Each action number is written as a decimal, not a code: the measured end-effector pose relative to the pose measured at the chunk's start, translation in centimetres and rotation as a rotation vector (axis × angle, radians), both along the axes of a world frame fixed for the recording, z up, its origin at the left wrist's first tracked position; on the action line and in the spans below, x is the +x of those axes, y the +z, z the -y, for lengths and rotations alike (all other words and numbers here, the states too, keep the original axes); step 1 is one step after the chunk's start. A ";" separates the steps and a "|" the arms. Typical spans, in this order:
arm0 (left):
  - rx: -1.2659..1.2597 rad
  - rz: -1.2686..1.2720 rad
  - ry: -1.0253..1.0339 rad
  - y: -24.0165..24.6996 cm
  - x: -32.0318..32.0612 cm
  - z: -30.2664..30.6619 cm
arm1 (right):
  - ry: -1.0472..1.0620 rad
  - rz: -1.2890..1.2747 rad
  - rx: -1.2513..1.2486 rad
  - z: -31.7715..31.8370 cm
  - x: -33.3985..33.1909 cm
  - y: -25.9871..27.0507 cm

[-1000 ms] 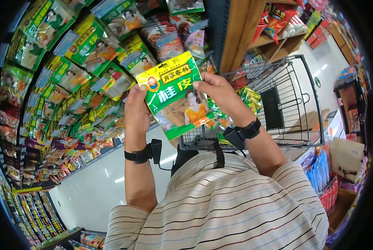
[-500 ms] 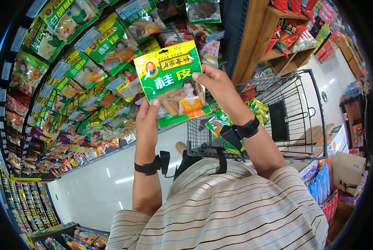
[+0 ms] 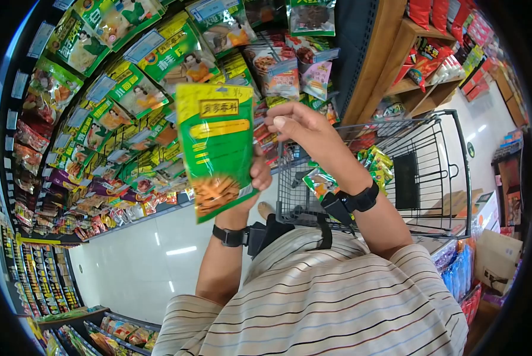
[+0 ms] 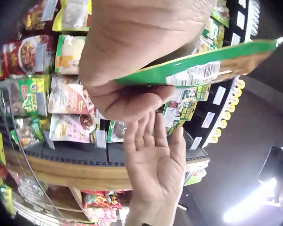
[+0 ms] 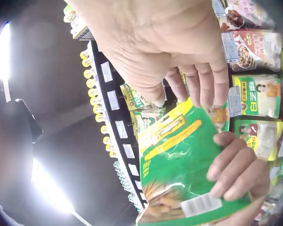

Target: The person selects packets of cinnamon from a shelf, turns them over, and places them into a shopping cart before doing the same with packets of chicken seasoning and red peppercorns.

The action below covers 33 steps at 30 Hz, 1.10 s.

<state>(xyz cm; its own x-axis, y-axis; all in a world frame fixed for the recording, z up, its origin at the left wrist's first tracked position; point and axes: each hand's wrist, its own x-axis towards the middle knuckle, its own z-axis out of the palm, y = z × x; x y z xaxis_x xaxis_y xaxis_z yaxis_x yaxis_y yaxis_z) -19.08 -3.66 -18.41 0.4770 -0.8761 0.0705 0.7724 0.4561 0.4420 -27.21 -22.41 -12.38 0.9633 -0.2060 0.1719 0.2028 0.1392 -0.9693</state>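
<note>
A green and yellow packet of cinnamon bark (image 3: 218, 139) stands nearly upright before me, its printed back with a barcode facing me. My left hand (image 3: 259, 173) grips its lower right edge, fingers curled over the back as the right wrist view shows. In the left wrist view, the packet (image 4: 193, 70) is seen edge-on beneath the left thumb. Off the packet's right side is my right hand (image 3: 307, 126), holding nothing. Its palm and loosely extended fingers face the left wrist camera.
Hanging spice packets (image 3: 186, 59) fill the rack ahead and to the left. A wire shopping cart (image 3: 406, 178) stands at right, with several green and yellow packets (image 3: 377, 165) inside. Beyond it rises a wooden shelf (image 3: 367, 65) with red snack bags (image 3: 429, 62).
The packet has been turned from its windowed front to its back. My right hand has let go of it and moved off to the right; the left hand has kept it.
</note>
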 end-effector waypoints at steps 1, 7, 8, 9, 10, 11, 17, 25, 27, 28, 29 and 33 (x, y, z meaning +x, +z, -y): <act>-0.054 -0.033 -0.067 -0.3 -0.1 0.2 | -0.042 -0.003 -0.037 0.0 0.3 -0.5; -0.193 -0.160 -0.308 -0.5 -1.5 1.5 | 0.072 -0.105 0.137 -0.9 0.3 -0.4; -0.199 -0.177 -0.328 -0.3 -1.7 1.6 | 0.062 -0.085 0.147 -1.0 0.3 -0.5; -0.198 -0.186 -0.343 -0.3 -1.8 1.6 | 0.053 -0.066 0.158 -0.9 0.4 -0.5; -0.197 -0.195 -0.357 -0.3 -2.0 1.6 | 0.045 -0.048 0.169 -0.9 0.4 -0.6; -0.196 -0.205 -0.370 -0.3 -2.1 1.5 | 0.044 -0.038 0.185 -0.9 0.5 -0.8; -0.180 -0.213 -0.365 -0.5 -2.4 1.6 | 0.056 -0.017 0.259 -0.8 0.1 -0.7; -0.145 -0.201 -0.360 -0.2 -2.3 1.4 | 0.047 -0.025 0.280 -0.9 0.0 -0.9; -0.151 -0.193 -0.368 -0.2 -2.2 1.3 | 0.032 -0.021 0.278 -0.9 0.3 -1.1; -0.150 -0.190 -0.369 -0.1 -2.1 1.3 | 0.024 -0.021 0.279 -1.0 0.3 -1.1; -0.147 -0.189 -0.370 -0.2 -2.0 1.1 | 0.028 -0.020 0.277 -1.0 0.3 -1.2; -0.137 -0.161 -0.350 -0.6 -1.7 0.8 | 0.025 -0.022 0.267 -1.0 0.6 -1.3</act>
<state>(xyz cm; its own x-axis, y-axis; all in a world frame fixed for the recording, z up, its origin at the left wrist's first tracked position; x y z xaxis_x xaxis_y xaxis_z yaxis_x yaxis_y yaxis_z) -20.73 -4.44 -19.06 0.1664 -0.9752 0.1462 0.9458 0.1997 0.2559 -26.60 -21.45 -13.71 0.9716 -0.2173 0.0938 0.1755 0.3952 -0.9017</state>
